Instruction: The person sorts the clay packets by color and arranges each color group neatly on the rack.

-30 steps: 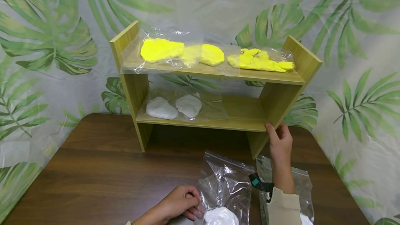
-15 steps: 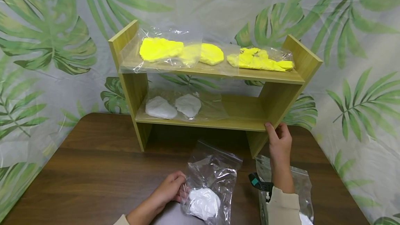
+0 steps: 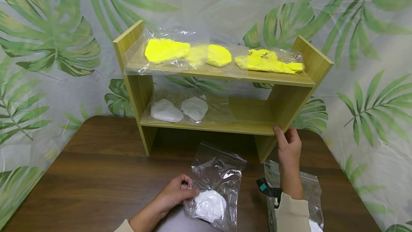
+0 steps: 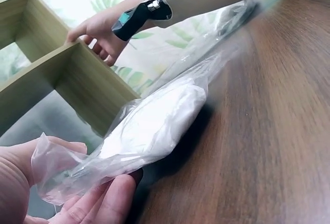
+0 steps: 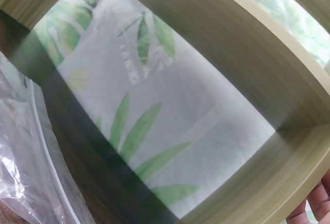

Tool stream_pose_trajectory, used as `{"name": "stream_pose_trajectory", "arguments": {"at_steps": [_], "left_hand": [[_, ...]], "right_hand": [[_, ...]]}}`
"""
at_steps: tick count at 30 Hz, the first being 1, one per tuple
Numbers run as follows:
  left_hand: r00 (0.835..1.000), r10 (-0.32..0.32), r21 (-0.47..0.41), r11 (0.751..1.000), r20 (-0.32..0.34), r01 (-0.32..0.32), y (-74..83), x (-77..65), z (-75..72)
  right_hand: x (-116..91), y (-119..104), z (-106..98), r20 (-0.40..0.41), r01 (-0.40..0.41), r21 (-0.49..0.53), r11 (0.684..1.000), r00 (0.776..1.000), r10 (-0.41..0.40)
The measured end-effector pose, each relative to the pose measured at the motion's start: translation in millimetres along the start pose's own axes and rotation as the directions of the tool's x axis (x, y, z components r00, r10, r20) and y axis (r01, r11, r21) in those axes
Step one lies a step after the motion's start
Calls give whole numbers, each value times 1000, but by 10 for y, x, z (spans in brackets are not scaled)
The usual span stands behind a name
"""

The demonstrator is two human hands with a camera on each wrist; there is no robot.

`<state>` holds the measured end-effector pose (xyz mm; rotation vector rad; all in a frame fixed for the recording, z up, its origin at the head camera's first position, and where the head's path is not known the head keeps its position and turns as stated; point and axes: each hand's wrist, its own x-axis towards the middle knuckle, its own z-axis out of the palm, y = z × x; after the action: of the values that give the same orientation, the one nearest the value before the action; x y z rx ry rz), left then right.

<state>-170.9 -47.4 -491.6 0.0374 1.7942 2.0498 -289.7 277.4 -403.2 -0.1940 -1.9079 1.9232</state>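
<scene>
The left hand [image 3: 175,194] pinches a clear bag [image 3: 222,170] by its side, just beside the white lump [image 3: 210,206] inside, thumb above and fingers beneath – probably so that the lump's weight hangs near the grip. The bag is in front of the shelf unit [image 3: 297,96], over the desk [image 3: 96,174]; whether it touches the wood is hard to tell. The right hand [image 3: 288,146] grips the unit's right side panel at the lower shelf, thumb in front, likely to steady it.

Counted: three bagged yellow lumps [image 3: 167,50] in a row on the upper shelf, the left and middle bags overlapping; two white lumps [image 3: 165,111] at the lower shelf's left, in film whose bags I cannot separate; one second clear bag [image 3: 316,191] on the desk – partly under the right forearm
</scene>
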Motion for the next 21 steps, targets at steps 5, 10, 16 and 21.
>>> {"name": "stream_pose_trajectory", "arguments": {"at_steps": [5,10,16,21], "left_hand": [[1000,2,-20,1000,30,-1,-13,-5,-20],[998,21,-21,1000,65,-20,-30,-10,-44],[998,11,-8,1000,57,-11,-28,-9,-17],[999,29,56,998,31,-31,-41,-4,-12]], "right_hand": [[-13,-5,-4,3,-2,-19,1000,1000,2],[-5,2,6,-5,7,-12,1000,1000,-7],[-10,-2,14,-16,19,-11,1000,1000,-19],[-14,-7,17,-15,22,-2,1000,1000,-22]]}}
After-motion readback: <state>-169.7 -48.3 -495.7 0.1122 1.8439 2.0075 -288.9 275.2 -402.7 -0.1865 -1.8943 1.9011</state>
